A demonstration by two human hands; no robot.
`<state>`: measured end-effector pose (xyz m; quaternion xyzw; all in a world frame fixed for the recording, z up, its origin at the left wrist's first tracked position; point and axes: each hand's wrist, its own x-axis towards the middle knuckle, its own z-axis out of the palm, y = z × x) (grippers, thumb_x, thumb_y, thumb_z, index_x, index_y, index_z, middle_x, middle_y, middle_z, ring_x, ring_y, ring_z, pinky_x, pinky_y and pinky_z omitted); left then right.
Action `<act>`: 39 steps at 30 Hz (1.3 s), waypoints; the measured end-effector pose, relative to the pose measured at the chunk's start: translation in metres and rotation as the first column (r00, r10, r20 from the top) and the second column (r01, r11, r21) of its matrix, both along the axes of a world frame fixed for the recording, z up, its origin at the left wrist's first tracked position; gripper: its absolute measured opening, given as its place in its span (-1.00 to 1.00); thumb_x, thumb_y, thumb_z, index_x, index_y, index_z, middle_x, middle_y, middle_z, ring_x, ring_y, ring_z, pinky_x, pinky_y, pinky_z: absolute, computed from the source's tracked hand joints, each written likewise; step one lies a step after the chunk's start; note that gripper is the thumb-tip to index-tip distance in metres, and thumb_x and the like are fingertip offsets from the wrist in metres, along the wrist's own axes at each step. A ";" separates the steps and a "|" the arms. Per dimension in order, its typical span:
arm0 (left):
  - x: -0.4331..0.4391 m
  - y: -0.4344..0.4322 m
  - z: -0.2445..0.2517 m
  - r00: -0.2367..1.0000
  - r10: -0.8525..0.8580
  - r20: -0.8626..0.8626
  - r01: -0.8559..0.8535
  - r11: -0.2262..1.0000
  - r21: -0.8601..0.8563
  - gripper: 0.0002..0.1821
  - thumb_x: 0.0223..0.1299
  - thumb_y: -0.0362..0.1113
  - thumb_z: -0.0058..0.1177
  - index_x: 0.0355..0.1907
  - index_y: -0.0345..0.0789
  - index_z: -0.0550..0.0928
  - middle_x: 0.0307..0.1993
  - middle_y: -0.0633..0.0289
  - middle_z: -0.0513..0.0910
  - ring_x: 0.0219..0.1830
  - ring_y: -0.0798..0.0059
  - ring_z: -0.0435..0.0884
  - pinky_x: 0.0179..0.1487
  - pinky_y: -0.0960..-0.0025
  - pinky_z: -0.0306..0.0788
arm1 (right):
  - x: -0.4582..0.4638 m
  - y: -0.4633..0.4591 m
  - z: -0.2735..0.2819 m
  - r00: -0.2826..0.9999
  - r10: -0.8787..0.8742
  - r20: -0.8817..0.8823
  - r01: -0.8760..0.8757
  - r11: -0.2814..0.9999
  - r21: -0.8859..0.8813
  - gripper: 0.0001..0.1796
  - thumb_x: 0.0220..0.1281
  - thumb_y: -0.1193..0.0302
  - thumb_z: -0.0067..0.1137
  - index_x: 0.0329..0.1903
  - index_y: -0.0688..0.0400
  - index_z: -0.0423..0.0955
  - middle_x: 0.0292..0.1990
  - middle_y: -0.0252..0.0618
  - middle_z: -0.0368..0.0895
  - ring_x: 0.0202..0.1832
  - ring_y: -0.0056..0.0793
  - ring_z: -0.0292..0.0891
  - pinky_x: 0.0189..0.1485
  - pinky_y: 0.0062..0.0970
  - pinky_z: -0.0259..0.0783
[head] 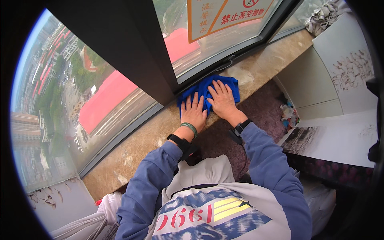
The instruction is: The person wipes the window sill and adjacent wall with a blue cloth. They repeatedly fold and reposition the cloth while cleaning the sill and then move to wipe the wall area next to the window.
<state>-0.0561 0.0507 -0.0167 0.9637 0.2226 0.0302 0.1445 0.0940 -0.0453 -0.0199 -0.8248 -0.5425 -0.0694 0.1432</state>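
A blue cloth (232, 85) lies bunched on the brown marble windowsill (144, 130), close to the foot of the dark window post. My left hand (193, 112) rests flat on the cloth's left part with its fingers spread; a green bangle and a black strap are on that wrist. On the right part of the cloth my right hand (222, 100) lies palm down, fingers somewhat apart, with a black strap and a small device at the wrist. Both palms are hidden, and neither hand is seen gripping the cloth.
A window handle (230, 60) sticks out over the sill behind the cloth. The dark post (141, 45) stands between two panes. Tied curtains (109, 207) hang at lower left, and grey bunched fabric (322, 18) lies at the sill's far right end. Small litter (289, 115) is on the floor.
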 end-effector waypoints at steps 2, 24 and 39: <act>-0.022 -0.002 0.005 1.000 0.016 -0.008 -0.016 0.999 0.031 -0.29 0.35 -0.03 -0.05 0.51 -0.21 0.24 0.55 0.06 0.09 0.57 -0.03 -0.03 0.53 -0.13 -0.11 | -0.017 0.007 0.001 0.998 0.055 -0.039 -0.055 0.998 0.020 -0.44 0.29 0.12 0.14 0.28 0.07 0.44 0.41 -0.07 0.29 0.49 -0.08 0.07 0.50 -0.03 -0.06; 0.017 -0.020 0.000 0.995 -0.037 -0.093 0.042 0.998 0.052 -0.16 0.33 0.12 -0.04 0.55 -0.24 0.13 0.59 0.00 -0.06 0.61 -0.12 -0.21 0.54 -0.21 -0.22 | 0.008 0.006 -0.002 0.980 -0.184 -0.077 0.189 0.980 0.060 -0.45 0.34 0.12 0.05 0.30 0.08 0.42 0.43 -0.07 0.28 0.50 -0.05 0.05 0.52 -0.04 -0.07; -0.039 -0.015 0.004 0.992 -0.048 0.113 0.038 0.995 0.090 -0.33 0.36 0.01 -0.02 0.48 -0.15 0.31 0.55 0.01 0.10 0.58 -0.01 -0.05 0.48 -0.12 -0.04 | -0.051 -0.018 -0.002 0.990 -0.137 -0.038 0.141 0.983 0.118 -0.53 0.32 0.19 0.06 0.22 0.09 0.45 0.40 -0.09 0.31 0.47 -0.07 0.11 0.50 -0.03 -0.02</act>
